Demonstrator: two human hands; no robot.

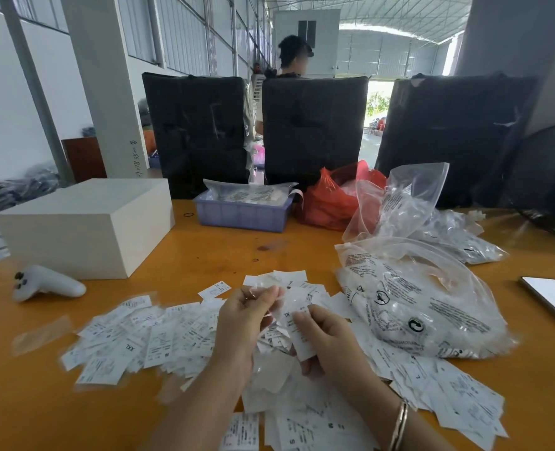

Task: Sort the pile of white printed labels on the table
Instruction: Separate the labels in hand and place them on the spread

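Head view: both hands hover above the label pile (159,336) strewn across the bench (224,245). The right hand (328,336) pinches an XXL label (297,333), likely reading its size; the left hand (246,317) pinches clear film (264,289), apparently peeled wrapping.

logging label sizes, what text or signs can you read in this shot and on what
"XXL" on the label held in the right hand.
"XXL", upside down, on a label in the left pile.
"S" on a label at the bottom edge.
"L" on a label in the right pile.
Recycling arrows sign on the clear plastic bag; its warning print is too blurred to read.
Handwriting on the white pillar: illegible.
Fine print on the other labels: too small.
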